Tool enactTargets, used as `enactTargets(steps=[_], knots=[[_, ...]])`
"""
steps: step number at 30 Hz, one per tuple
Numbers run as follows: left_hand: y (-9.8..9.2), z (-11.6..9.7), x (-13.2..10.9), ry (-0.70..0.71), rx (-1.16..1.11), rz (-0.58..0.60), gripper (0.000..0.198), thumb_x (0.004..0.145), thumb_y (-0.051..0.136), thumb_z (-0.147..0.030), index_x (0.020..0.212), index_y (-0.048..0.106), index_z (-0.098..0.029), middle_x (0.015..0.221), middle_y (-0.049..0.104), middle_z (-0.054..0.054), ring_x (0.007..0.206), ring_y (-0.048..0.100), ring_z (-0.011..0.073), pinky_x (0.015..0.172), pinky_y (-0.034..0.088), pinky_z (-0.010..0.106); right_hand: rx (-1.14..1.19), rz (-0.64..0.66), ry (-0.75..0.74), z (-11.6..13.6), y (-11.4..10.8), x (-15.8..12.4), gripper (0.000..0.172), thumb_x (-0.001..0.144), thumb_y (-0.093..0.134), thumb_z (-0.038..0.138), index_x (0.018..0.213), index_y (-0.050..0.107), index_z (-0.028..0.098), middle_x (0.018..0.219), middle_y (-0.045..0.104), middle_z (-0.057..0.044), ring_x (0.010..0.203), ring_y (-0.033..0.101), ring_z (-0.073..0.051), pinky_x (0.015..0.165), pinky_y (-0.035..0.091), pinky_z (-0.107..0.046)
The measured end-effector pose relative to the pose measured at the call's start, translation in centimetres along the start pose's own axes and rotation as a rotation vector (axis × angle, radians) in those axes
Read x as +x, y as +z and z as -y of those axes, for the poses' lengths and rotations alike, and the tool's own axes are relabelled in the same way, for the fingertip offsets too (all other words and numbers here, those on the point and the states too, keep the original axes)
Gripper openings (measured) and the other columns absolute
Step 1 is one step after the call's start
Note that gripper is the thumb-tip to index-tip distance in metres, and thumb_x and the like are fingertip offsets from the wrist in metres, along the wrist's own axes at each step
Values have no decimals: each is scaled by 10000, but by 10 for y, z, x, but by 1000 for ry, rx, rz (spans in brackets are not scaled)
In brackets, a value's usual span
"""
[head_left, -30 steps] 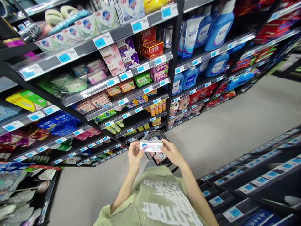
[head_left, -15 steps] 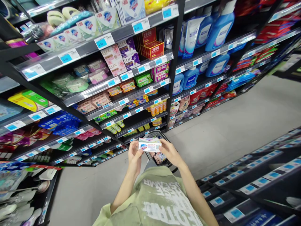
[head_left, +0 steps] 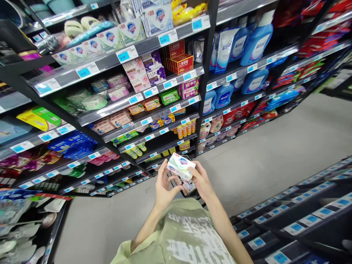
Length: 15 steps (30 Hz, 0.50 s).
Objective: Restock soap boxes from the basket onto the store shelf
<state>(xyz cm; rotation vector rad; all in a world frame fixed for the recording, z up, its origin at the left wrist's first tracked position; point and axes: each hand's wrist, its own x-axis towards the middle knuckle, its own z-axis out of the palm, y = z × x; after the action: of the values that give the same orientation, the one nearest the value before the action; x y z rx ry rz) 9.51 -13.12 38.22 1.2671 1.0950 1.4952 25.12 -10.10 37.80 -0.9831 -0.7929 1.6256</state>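
A white and green soap box [head_left: 180, 165] with a blue and red shield logo is tilted above a basket [head_left: 189, 186] of packed goods. On its right end, my right hand [head_left: 202, 179] grips the box between thumb and fingers. My left hand [head_left: 165, 186] is at the left side, its fingertips against the box's left edge and its thumb stretched out below, apart from it. The box and hands partly hide the basket.
Shelves [head_left: 110, 124] of boxed and wrapped soaps rise in front and to the left. Blue bottles [head_left: 257, 40] stand on the shelves further right. Low shelving [head_left: 297, 220] with price tags runs along the lower right. Grey floor [head_left: 264, 146] lies between.
The soap box has turned, so a broad face with the logo now shows instead of its narrow printed side. My left thumb has come off the box and the left hand has opened.
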Motion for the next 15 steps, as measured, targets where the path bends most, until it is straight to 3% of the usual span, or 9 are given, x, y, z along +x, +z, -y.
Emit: enactTargets(steps=[2,5,8,11,15], knots=[[4,5,-3,20,29,0,1090,567,953,-426,1496,393,-322,1630,294,179,1372,470,365,943,566,422,8,-18,-19,1,4,-2,488,744,753,546,990,432,273,849,670,9,598,584,-156,522,490,-273],[6,9,-6,18,42,-36,1199,525,966,-452,1526,321,-312,1569,388,184,1366,488,364,1013,525,440,-33,108,-66,4,6,-8,508,730,796,514,947,404,274,844,642,21,639,584,-151,555,482,-260],[3,7,-6,-5,-6,-45,1106,579,939,-444,1510,359,-300,1556,419,161,1402,458,369,1086,468,459,-102,319,-94,8,5,-15,499,741,809,490,881,385,268,824,616,31,668,582,-144,578,464,-249],[2,2,-8,-127,-245,1,965,648,853,-560,1472,444,-268,1506,500,154,1358,505,383,1070,470,486,-128,470,-74,9,4,-20,504,734,827,476,826,380,262,778,629,29,648,583,-146,572,458,-257],[7,-3,-13,-401,-624,-47,804,794,562,-755,1376,579,-199,1327,648,175,1129,641,368,813,554,463,-187,454,-50,7,5,-20,409,797,794,414,755,423,245,665,617,40,562,565,-128,575,458,-270]])
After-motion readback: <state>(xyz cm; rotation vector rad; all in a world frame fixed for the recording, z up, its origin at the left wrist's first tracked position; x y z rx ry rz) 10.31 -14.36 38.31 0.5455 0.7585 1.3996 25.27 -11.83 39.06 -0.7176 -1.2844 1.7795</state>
